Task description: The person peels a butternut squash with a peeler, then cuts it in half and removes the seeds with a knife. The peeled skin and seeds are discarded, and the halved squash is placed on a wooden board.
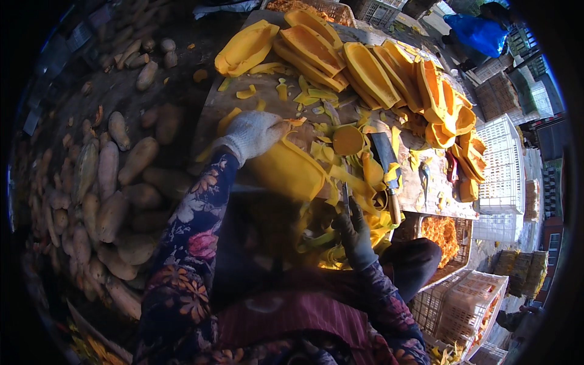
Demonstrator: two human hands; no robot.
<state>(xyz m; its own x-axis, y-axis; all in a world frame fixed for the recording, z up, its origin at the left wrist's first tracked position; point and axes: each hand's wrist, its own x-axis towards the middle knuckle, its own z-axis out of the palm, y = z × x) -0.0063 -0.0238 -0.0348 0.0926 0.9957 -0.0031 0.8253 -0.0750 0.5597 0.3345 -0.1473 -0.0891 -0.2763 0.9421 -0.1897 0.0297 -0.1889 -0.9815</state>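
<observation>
My left hand [258,132], in a white knitted glove, rests on a peeled, hollowed pumpkin half [292,171] at the near edge of the wooden table [296,127]; whether its fingers grip the piece cannot be made out. In my gloved right hand [356,237] is a narrow metal tool [346,198], its kind unclear, pointing away from me over peelings. A cleaver [384,157] with a wooden handle lies to the right, beside a round pumpkin slice [348,140]. Hollowed pumpkin halves [372,75] are piled along the far side. Peel strips [324,157] lie scattered between.
Whole pumpkins [112,214] cover the ground at left. A crate of orange pulp [440,242] stands by my right knee, with stacked plastic crates [461,301] nearby. White crates [499,169] stand beyond the table's right end. A peeler [424,178] and a red-handled tool [451,166] lie on the table.
</observation>
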